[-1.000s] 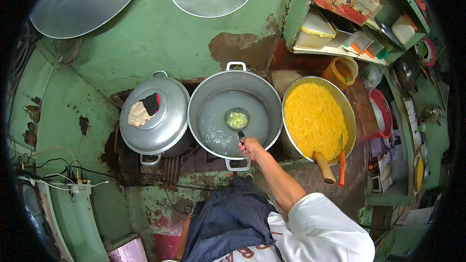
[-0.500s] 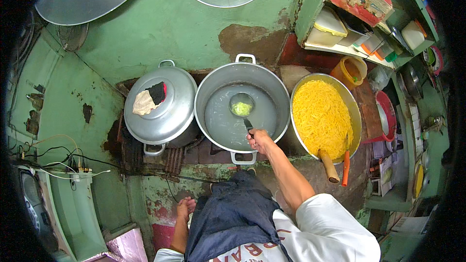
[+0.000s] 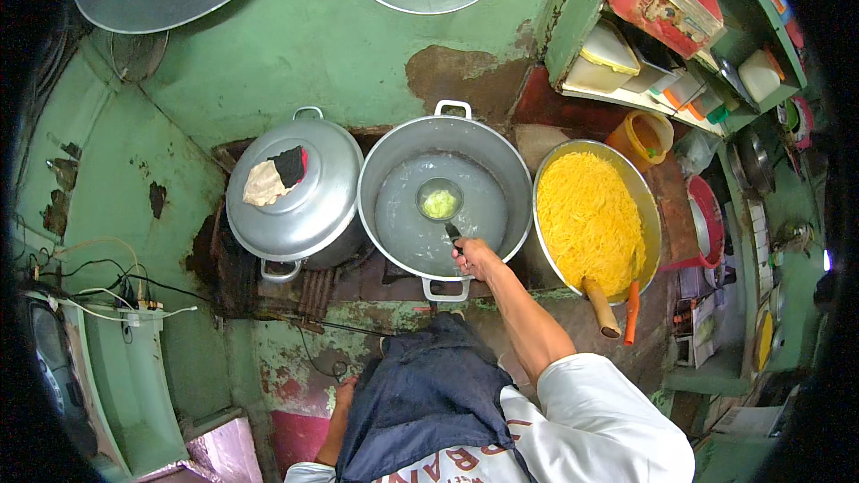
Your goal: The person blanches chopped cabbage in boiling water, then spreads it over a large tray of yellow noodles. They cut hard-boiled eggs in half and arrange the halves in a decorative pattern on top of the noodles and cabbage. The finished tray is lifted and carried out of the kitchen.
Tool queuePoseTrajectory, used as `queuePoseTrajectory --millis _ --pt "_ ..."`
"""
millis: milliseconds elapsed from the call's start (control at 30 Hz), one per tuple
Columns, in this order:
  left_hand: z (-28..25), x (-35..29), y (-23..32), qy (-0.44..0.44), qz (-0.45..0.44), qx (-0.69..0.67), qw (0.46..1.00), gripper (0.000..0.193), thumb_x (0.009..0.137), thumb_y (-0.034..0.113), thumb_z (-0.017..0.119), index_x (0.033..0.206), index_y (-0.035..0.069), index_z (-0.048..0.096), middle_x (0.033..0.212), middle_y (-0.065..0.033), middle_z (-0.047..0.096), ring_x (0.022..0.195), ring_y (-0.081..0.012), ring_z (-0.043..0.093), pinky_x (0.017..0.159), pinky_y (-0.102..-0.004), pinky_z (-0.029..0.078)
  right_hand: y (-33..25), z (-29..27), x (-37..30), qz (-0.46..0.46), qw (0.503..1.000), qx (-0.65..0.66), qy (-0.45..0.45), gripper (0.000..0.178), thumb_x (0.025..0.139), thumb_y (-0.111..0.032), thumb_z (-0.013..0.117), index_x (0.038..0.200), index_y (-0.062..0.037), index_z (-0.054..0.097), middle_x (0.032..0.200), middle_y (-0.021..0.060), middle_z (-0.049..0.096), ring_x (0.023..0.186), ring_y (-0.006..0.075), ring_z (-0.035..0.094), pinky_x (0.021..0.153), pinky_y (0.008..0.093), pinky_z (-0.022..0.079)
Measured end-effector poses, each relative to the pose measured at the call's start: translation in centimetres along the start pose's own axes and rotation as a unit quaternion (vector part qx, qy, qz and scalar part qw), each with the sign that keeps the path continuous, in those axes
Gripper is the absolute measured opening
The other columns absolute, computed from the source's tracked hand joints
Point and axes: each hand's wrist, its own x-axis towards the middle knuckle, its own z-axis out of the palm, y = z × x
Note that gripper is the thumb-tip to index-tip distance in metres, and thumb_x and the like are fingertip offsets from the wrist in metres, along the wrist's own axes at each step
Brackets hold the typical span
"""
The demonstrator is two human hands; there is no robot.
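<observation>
A: Where's the strainer (image 3: 439,184)?

B: Inside the open pot (image 3: 445,134), around its center, pale green pieces (image 3: 438,205) in the bowl. Low over the cloudy water (image 3: 394,215) or dipped in it; can't tell which.

A: Grip?

B: Right hand (image 3: 474,256) closed on the black handle (image 3: 454,232), at the pot's near rim. My read: handle length keeps the fingers clear of the water, bowl keeps the pieces together.

A: Layout logic?

B: Three pots in a row along the worktop (image 3: 365,289). Lidded pot (image 3: 295,224) left, yellow noodles (image 3: 591,215) right. Wooden handle (image 3: 600,308) and orange handle (image 3: 632,313) point to the worktop's front edge, probably for easy grabbing.

A: Arm pose?

B: Right elbow bent, out to the side; forearm slants forward and inward. Left arm low beside the apron (image 3: 420,402); left hand (image 3: 345,390) partly hidden, can't tell whether it's curled.
</observation>
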Motion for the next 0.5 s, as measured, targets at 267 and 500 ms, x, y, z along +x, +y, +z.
queuePoseTrajectory --millis 267,500 --pt "-0.1 -1.9 7.3 0.028 -0.186 -0.101 0.977 0.028 0.087 0.025 0.060 0.105 0.006 0.070 0.097 -0.0066 0.069 0.085 -0.0172 0.061 0.077 -0.0293 0.048 1.5 -0.8 -0.5 0.019 0.998 0.056 -0.011 0.012 0.095 -0.017 0.046 0.092 -0.0055 0.047 0.067 0.0017 0.053 0.045 0.0077 0.040 0.038 0.0233 0.029" --pt "-0.3 -1.5 6.6 -0.025 -0.067 0.038 0.997 0.031 0.088 0.025 0.061 0.109 0.003 0.068 0.100 -0.0067 0.070 0.087 -0.0178 0.064 0.078 -0.0289 0.048 1.2 -1.1 -0.7 0.015 0.998 0.062 -0.028 0.012 0.095 -0.017 0.046 0.089 -0.0067 0.049 0.064 0.0003 0.051 0.044 0.0067 0.038 0.038 0.0226 0.030"
